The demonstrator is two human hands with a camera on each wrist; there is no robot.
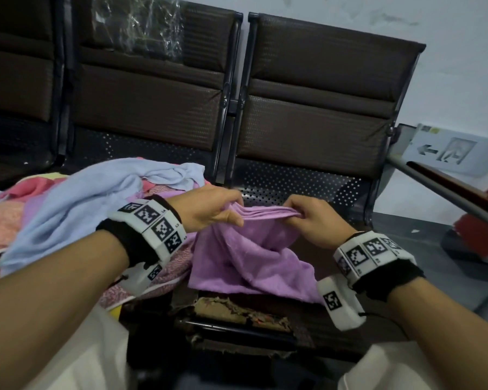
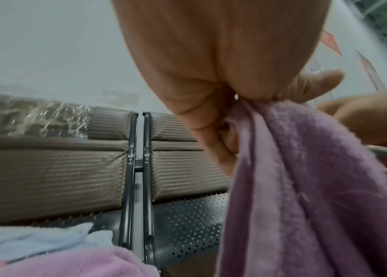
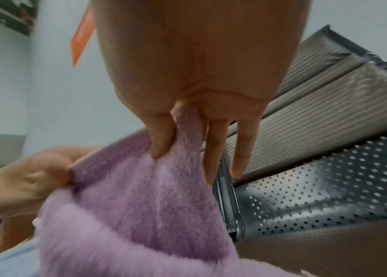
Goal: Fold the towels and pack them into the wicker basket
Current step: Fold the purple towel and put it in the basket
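A purple towel (image 1: 245,257) hangs in front of me, its top edge bunched between both hands. My left hand (image 1: 217,212) pinches the left end of that edge; the left wrist view shows its fingers curled round the purple towel (image 2: 306,187). My right hand (image 1: 307,218) pinches the right end; in the right wrist view thumb and forefinger clamp the purple towel (image 3: 140,206) while the other fingers (image 3: 242,150) stick out straight. The towel's lower part drapes onto a worn seat (image 1: 237,311). No wicker basket is in view.
A heap of unfolded towels (image 1: 68,209), light blue, pink and patterned, lies on the seat to my left. A row of brown padded chairs (image 1: 321,102) with perforated metal seats stands ahead. A metal rail (image 1: 445,187) and a sign (image 1: 448,150) are on the right.
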